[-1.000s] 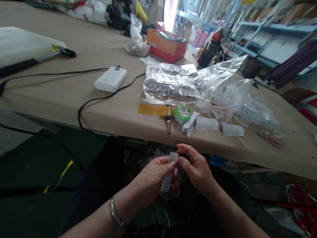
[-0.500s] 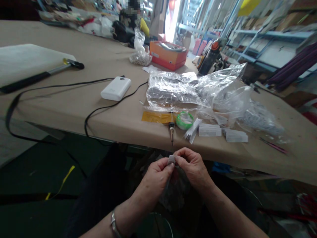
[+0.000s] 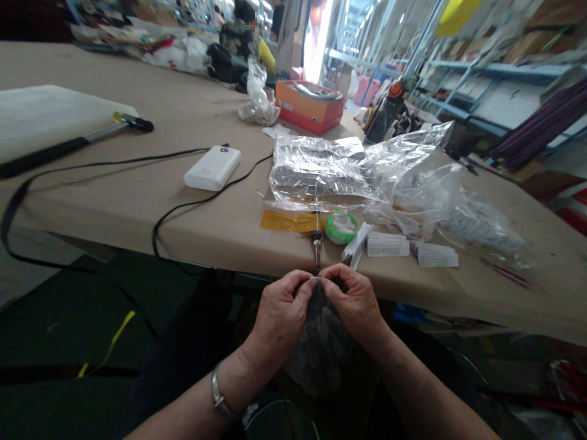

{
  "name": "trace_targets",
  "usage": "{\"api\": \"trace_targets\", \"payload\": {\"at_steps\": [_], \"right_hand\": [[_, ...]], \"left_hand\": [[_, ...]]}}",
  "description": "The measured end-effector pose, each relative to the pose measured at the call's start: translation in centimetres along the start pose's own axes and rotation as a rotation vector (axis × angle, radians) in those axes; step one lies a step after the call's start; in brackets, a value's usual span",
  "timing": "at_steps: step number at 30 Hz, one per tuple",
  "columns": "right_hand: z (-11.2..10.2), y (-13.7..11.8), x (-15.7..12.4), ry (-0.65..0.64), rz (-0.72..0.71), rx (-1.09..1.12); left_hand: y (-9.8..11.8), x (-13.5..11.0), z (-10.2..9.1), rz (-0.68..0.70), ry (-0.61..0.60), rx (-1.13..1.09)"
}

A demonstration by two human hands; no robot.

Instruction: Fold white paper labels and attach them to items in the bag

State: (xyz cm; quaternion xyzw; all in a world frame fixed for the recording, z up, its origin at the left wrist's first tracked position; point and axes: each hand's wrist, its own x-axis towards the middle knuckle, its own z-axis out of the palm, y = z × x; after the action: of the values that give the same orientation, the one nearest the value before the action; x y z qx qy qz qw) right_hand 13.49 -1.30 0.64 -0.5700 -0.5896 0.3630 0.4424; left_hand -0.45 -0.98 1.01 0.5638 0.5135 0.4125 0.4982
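Note:
My left hand (image 3: 285, 308) and my right hand (image 3: 352, 302) meet just off the table's front edge. Thumb and forefinger of each pinch a small white piece (image 3: 315, 278), seen nearly edge-on; its kind is unclear. Directly beyond it, a thin tool like a soldering iron (image 3: 317, 239) points its metal tip at me over the edge. Whether the piece touches the tip cannot be made out. A strip of amber tape (image 3: 287, 221) lies by the tool, with a green round container (image 3: 340, 227) on its other side. Stacks of white printed strips (image 3: 387, 245) lie to the right.
Clear plastic bags (image 3: 321, 168) cover the table's middle. A white power bank (image 3: 213, 168) and a black cable (image 3: 183, 205) lie left, tweezers (image 3: 504, 272) right. Behind stand an orange box (image 3: 309, 110) and a dark bottle (image 3: 385, 113). A person (image 3: 241, 43) sits at the far side.
Both hands have moved slightly up towards the tool's tip. The white piece has turned from showing its flat face to nearly edge-on.

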Motion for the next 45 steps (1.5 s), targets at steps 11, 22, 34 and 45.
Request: {"api": "trace_targets", "payload": {"at_steps": [11, 22, 34, 45], "right_hand": [[0.1, 0.4, 0.2, 0.036, -0.083, -0.061], [0.4, 0.6, 0.5, 0.074, -0.078, -0.056], [-4.0, 0.3, -2.3, 0.054, -0.306, -0.363], [-6.7, 3.8, 0.4, 0.172, -0.584, -0.840]], "left_hand": [[-0.1, 0.4, 0.2, 0.040, 0.019, 0.017], [-0.4, 1.0, 0.2, 0.071, 0.039, 0.031], [-1.3, -0.4, -0.3, -0.030, -0.004, -0.012], [-2.8, -0.4, -0.3, -0.084, -0.018, 0.050]]}}
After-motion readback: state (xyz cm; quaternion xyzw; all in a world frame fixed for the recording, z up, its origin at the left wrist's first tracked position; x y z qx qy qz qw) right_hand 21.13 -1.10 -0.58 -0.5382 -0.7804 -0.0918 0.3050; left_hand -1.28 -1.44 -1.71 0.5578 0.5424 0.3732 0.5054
